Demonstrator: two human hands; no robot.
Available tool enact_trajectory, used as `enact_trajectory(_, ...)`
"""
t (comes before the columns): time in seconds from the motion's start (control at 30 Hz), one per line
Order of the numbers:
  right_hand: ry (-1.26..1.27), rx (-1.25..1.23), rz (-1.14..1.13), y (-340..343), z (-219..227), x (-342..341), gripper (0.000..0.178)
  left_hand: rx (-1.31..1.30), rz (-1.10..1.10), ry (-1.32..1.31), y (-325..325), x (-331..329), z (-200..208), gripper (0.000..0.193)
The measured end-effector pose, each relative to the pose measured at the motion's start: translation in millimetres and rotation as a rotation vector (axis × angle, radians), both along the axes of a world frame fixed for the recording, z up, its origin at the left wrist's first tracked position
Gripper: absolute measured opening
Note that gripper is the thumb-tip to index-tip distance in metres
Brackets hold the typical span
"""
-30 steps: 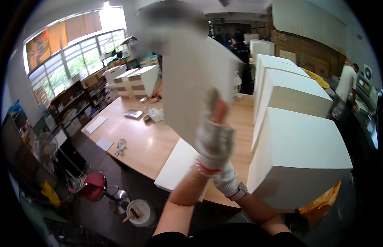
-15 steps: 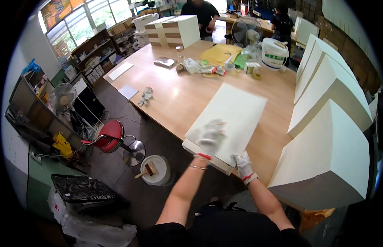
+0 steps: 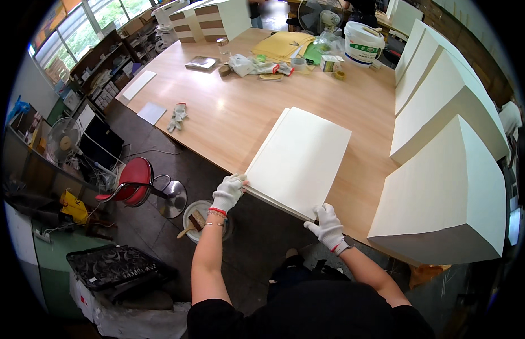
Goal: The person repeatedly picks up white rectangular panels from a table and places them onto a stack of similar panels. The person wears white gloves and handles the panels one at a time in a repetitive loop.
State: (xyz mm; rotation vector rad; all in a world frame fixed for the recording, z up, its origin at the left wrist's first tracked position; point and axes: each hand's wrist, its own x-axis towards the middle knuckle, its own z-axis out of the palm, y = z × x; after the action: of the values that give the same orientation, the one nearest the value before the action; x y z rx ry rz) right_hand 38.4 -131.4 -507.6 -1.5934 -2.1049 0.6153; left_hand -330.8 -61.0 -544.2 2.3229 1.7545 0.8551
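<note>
A stack of large white sheets [image 3: 301,155] lies at the near edge of the wooden table, its near end reaching the edge. The top sheet sits slightly askew, so a strip of the one beneath shows along the left side. My left hand [image 3: 228,192], in a white knit glove with a red cuff, is closed on the stack's near left corner. At the near right corner my gloved right hand [image 3: 328,226] has its fingers against the stack, the thumb bent around below the edge. The undersides of both grips are hidden.
Big white curved blocks [image 3: 437,195] line the table's right side. Toward the back are a white bucket [image 3: 363,45], yellow sheets [image 3: 278,44] and plastic bags. A loose glove [image 3: 178,117] lies left. A red stool [image 3: 135,178] and a brush-topped pail [image 3: 223,229] stand on the floor.
My left hand has moved from the top sheet's surface to the stack's near left corner. The top sheet now lies nearly square on the stack. My right hand stays at its corner.
</note>
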Motion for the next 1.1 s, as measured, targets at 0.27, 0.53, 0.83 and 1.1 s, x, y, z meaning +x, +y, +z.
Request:
enact_trajectory(0.27,0.046,0.157,0.024,1,-14,-4,0.045,0.104,-0.059,-0.12,1,-6,4,0.016)
enact_trajectory(0.53,0.037,0.144,0.024,0,-11,-5,0.043,0.185,0.017,-0.064,-8,-2,2,0.01)
enact_trajectory(0.83,0.038,-0.147,0.119,-6,34,20,0.041,-0.061,0.108,-0.171,-6,-6,-10,0.036)
enact_trajectory(1.1,0.452,0.259,0.115,-108,274,202,0.012,0.145,0.117,-0.279,34,29,104,0.041)
